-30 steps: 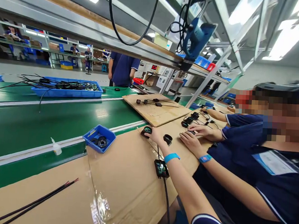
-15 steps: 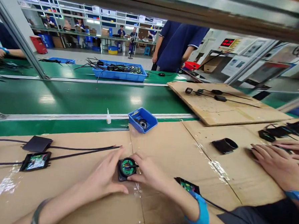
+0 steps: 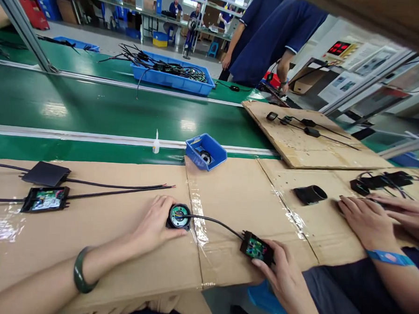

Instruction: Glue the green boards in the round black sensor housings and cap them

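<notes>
My left hand (image 3: 155, 220) is closed on a small black housing (image 3: 178, 216) with a round green circuit board and thin coloured wires in its opening. A black cable (image 3: 216, 220) runs from it to an open black box (image 3: 257, 248) holding a green circuit board. My right hand (image 3: 282, 271) grips that box at its right end, near the cardboard's front edge. Left of my hands lie a second open box with a circuit board (image 3: 45, 199) and a flat black cover (image 3: 46, 173), both with cables.
A blue bin (image 3: 206, 152) with ring-shaped parts and a small white bottle (image 3: 156, 144) stand behind. A black tube (image 3: 310, 194) lies to the right, near a co-worker's hands (image 3: 371, 221). Farther back are a cardboard sheet (image 3: 301, 148) and a blue tray of cables (image 3: 174, 82).
My right hand has left the round housing, moved right and taken hold of the open box. My left hand has closed on the housing. The view has shifted downward.
</notes>
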### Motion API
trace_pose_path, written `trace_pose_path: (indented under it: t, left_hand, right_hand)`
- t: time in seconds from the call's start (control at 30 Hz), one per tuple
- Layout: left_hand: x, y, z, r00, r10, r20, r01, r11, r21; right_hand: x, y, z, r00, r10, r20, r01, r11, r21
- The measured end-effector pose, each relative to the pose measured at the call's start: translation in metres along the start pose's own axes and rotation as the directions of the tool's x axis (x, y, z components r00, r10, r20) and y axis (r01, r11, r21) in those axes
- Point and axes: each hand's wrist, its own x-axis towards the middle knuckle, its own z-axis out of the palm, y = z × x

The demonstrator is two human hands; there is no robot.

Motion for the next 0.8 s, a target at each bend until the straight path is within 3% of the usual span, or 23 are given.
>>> trace_pose_path:
  t: [0.2, 0.27, 0.33, 0.43, 0.5, 0.57, 0.7, 0.8]
  left_hand:
    - [-0.014, 0.007, -0.036, 0.978, 0.04, 0.205, -0.01, 0.99, -0.144]
    - [-0.018, 0.009, -0.049, 0.961, 0.015, 0.275, 0.044, 0.977, -0.207]
    - [-0.02, 0.008, -0.058, 0.93, -0.002, 0.367, 0.13, 0.937, -0.324]
    - [-0.021, 0.0, -0.062, 0.85, 0.008, 0.527, 0.332, 0.768, -0.547]
    - [-0.022, -0.008, -0.061, 0.803, 0.033, 0.595, 0.456, 0.608, -0.65]
    - [-0.024, -0.015, -0.06, 0.789, 0.061, 0.612, 0.513, 0.482, -0.71]
    - [-0.027, -0.023, -0.058, 0.805, 0.054, 0.591, 0.55, 0.306, -0.777]
    - [-0.029, -0.024, -0.057, 0.836, 0.001, 0.548, 0.533, 0.231, -0.814]
  right_hand:
    - [0.071, -0.004, -0.038, 0.993, -0.085, -0.081, 0.085, 0.996, -0.006]
    - [0.104, -0.001, -0.031, 0.989, -0.139, -0.047, 0.142, 0.987, 0.071]
    - [0.133, -0.001, -0.013, 0.993, -0.116, -0.027, 0.118, 0.98, 0.157]
    - [0.16, -0.011, 0.02, 1.0, -0.02, -0.018, 0.023, 0.967, 0.254]
    - [0.169, -0.03, 0.033, 1.0, 0.002, -0.019, 0.004, 0.956, 0.294]
    - [0.177, -0.059, 0.04, 1.0, -0.015, -0.016, 0.02, 0.935, 0.355]
    - [0.219, -0.138, 0.056, 0.984, -0.153, 0.087, 0.076, 0.815, 0.574]
    - [0.274, -0.192, 0.088, 0.975, -0.137, 0.176, -0.015, 0.748, 0.664]
